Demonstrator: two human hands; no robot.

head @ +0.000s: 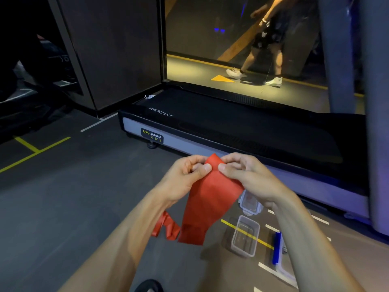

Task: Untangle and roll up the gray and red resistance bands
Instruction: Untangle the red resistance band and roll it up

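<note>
The red resistance band hangs flat and wide from both my hands, held up in front of me above the floor. My left hand pinches its upper edge on the left, thumb on top. My right hand pinches the same edge on the right, close beside the left thumb. The band's top corner pokes up between the two hands. Its lower end trails down, and a narrow twisted part shows behind my left forearm. No gray band shows in this view.
A black treadmill lies across the floor just ahead. A clear plastic box and its lid sit on the floor under my right forearm, beside a blue-edged object. A person walks past beyond the glass.
</note>
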